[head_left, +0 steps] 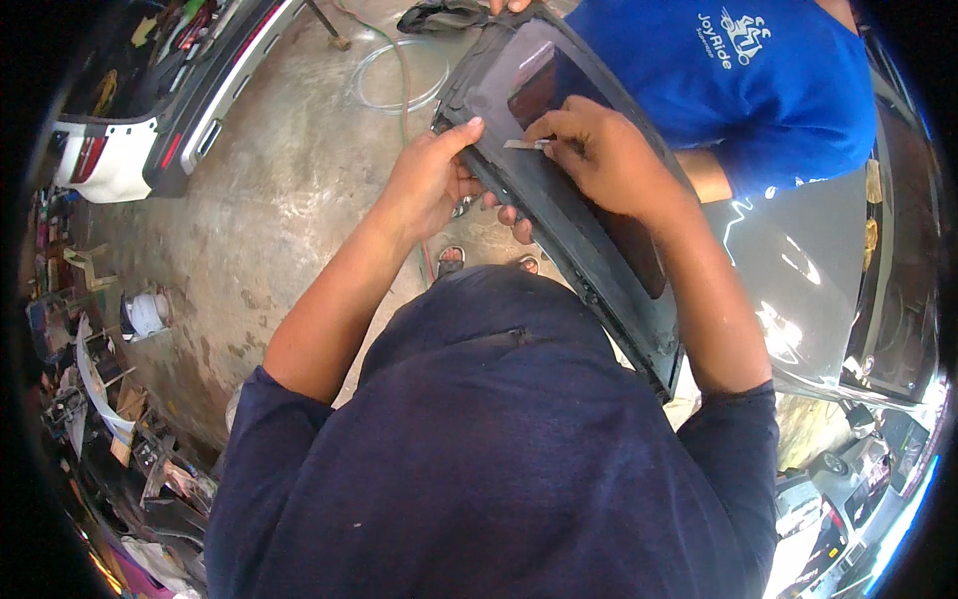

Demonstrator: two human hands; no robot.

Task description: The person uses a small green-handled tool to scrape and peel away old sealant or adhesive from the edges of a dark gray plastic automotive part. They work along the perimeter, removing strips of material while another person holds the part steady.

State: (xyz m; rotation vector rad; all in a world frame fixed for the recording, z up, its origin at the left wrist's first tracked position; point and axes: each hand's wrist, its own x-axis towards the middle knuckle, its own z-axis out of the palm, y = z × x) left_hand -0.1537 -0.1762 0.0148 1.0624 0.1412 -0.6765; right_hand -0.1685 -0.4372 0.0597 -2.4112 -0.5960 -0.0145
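A long black-framed panel [569, 232] with a dark glossy middle lies slantwise in front of me, from the upper middle down to the right. My left hand [424, 185] grips its left edge, thumb on top. Over the panel's upper half, my right hand [604, 155] pinches a small flat metal blade [523, 145], whose tip points left and lies close to the surface. Whether the blade touches it, I cannot tell. Several fingertips [512, 218] curl round the edge below my left hand; they seem to be a co-worker's.
A co-worker in a blue shirt [718, 85] stands across the panel, one hand [509, 5] at its top end. A grey car [808, 250] is at the right, a white vehicle [110, 160] at the upper left. A coiled clear hose [364, 85] lies on the concrete floor; scrap parts [130, 429] pile up left.
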